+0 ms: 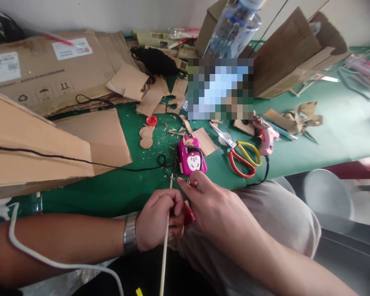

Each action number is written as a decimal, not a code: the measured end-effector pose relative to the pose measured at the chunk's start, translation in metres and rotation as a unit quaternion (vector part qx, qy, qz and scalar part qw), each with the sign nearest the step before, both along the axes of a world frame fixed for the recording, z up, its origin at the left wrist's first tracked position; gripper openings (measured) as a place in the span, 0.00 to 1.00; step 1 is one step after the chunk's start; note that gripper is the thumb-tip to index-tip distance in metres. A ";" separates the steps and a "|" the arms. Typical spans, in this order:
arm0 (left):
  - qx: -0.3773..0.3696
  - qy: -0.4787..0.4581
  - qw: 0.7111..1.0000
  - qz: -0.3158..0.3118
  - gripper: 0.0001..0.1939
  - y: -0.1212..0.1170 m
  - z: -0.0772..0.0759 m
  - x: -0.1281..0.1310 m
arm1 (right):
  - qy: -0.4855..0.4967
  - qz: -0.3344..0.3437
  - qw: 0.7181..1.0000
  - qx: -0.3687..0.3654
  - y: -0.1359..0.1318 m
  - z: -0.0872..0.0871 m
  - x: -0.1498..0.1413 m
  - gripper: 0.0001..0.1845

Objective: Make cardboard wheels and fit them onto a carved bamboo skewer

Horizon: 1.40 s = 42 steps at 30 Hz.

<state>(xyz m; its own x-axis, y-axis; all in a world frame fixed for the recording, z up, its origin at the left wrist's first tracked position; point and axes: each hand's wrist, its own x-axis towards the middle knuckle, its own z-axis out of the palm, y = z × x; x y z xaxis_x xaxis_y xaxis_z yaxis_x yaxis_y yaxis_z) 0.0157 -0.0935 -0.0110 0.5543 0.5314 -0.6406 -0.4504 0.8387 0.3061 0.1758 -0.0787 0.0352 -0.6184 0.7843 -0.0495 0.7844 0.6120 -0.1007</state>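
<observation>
My left hand [160,218] is closed around a thin pale wooden stick [164,255], which runs from the bottom edge of the view up past my fingers. Close beside the stick's upper end is my right hand [211,205], its fingers pinched together. A thin metallic bit shows near those fingertips, but what they hold is mostly hidden. Something red [189,212] shows between my hands, too covered to name. Just beyond the stick's tip lies a pink power socket block [193,158] on the green tabletop [135,187].
Scissors [234,148] with red and yellow handles and a pink glue gun [267,135] lie right of the socket. A red cap [151,120], cardboard discs [146,139] and scraps lie behind. Cardboard boxes [33,144] stand left; a water bottle [232,31] stands at the back.
</observation>
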 end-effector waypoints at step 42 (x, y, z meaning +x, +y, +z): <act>0.034 0.079 0.996 -0.034 0.08 -0.006 -0.005 -0.001 | -0.157 -0.013 0.985 -0.074 -0.003 0.000 -0.022 0.27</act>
